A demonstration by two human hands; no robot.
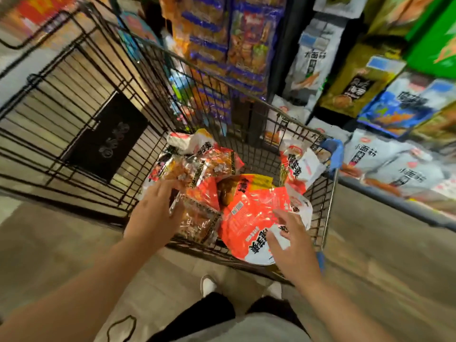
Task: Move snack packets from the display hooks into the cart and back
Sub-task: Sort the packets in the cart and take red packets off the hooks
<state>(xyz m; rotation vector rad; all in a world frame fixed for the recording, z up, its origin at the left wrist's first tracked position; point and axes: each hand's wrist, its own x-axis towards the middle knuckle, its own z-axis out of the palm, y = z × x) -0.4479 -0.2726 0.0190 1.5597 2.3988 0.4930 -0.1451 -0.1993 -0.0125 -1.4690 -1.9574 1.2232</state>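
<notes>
- Two hands reach into the cart (pixel 318 206), a black wire basket with a blue corner guard (pixel 333 154) on its far right corner.
- Several snack packets (pixel 197 169) lie heaped inside the cart and fill its near half.
- On the left side of the cart, the left hand (pixel 158 211) lies with fingers stretched out and relaxed on top of the clear packets (pixel 197 222) of brown snacks with gold-and-black trim. It touches them without curling round any.
- On the near right side of the cart, the right hand (pixel 293 243) rests with fingers spread on the large orange-red packet (pixel 246 215). It grips nothing either.
- That orange-red packet leans over the cart's near rim, and a yellow-topped packet (pixel 254 182) sits just beyond it toward the cart's middle.
- A white-and-red packet (pixel 298 166) stands against the cart's right wall, and another white one (pixel 182 141) lies at the far end of the heap.
- Beyond the cart's far wall hang blue-and-orange packets (pixel 222 33), blurred by motion.
- Right of the cart, white packets (pixel 385 156) with black characters fill the display. Yellow, blue and green ones are above them.
- Left of the cart's heap stand more wire panels carrying a black placard (pixel 108 137).
- Nearer than the cart, the person's white shoes (pixel 208 283) and dark trouser legs show on the floor.
</notes>
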